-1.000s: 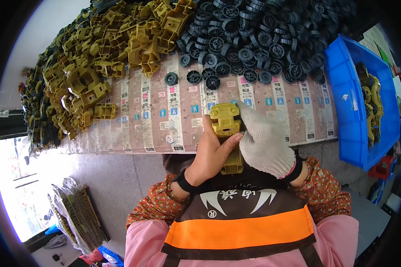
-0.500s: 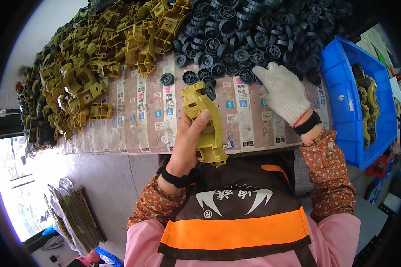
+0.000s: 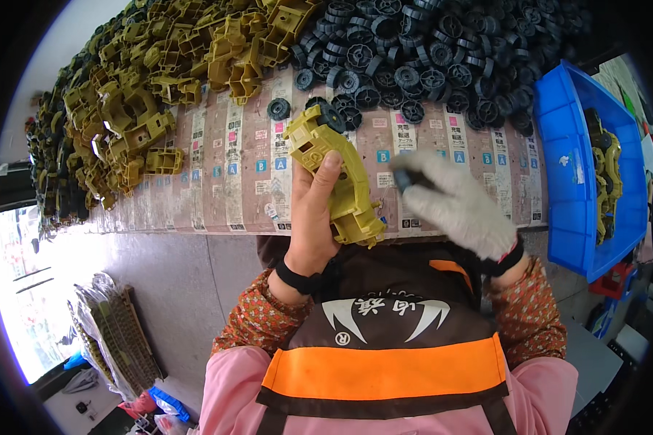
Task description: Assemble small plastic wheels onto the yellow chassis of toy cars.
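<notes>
Blur and your gloved right hand (image 3: 461,206) half hide the dark toy wheel (image 3: 404,180) it pinches. Mid-frame, your bare left hand (image 3: 313,216) clasps the mustard toy-vehicle body (image 3: 352,183), partly covering it; its long axis slants upper left to lower right, wheeled end uppermost.

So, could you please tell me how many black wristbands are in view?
2: one black wristband on the wrist of the bare left hand, which holds a yellow vehicle body, and another wristband on the wrist of the gloved right hand.
</notes>
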Demonstrator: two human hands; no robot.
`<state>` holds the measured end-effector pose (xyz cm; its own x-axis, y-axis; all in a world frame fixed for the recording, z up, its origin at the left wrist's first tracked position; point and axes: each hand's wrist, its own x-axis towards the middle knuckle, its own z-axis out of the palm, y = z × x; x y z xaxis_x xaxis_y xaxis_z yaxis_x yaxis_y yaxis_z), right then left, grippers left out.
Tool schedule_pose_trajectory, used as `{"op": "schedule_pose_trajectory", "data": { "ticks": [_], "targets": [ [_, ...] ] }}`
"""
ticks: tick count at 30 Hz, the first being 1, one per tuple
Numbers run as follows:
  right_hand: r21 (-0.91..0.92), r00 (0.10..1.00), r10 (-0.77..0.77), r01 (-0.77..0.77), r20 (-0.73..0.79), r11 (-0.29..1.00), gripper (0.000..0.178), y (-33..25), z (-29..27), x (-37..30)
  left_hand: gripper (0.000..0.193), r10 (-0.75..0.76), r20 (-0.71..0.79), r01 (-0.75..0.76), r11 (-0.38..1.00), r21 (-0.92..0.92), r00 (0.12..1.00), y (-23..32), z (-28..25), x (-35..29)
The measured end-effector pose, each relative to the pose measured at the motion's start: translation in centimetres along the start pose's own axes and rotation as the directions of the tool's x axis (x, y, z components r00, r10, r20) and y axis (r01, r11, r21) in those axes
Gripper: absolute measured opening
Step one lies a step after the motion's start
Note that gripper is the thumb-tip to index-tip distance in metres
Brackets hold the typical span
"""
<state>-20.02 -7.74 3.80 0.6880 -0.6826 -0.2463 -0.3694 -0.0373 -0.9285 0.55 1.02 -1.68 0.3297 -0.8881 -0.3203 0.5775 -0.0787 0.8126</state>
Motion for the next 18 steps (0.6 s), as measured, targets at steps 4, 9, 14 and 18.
{"op": "schedule_pose_trajectory", "data": {
  "ticks": [4, 9, 14, 18],
  "targets": [
    [0.341, 0.996, 0.079, -0.087, 0.038, 0.936, 0.043, -0.5, 2.7, -1.5, 0.041, 0.042, 0.016, -0.043, 0.998, 0.048, 0.999, 0.5, 1.0, -0.5],
    [0.402, 0.991, 0.116, -0.131, 0.061, 0.906, 0.043, -0.4, 3.0, -1.8, 0.039, 0.086, 0.055, -0.087, 0.996, 0.018, 0.995, 0.7, 1.3, -1.2],
    [0.546, 0.971, 0.207, -0.109, -0.122, 0.831, 0.039, 0.1, 4.7, -2.2, 0.045, 0.168, 0.022, -0.169, 0.985, 0.047, 0.986, -0.1, 1.6, -0.9],
    [0.482, 0.967, 0.202, -0.103, -0.157, 0.870, 0.034, 0.2, 5.8, -2.8, 0.051, 0.231, -0.014, -0.229, 0.971, 0.074, 0.973, -0.6, 1.8, -1.2]
  ]
}}
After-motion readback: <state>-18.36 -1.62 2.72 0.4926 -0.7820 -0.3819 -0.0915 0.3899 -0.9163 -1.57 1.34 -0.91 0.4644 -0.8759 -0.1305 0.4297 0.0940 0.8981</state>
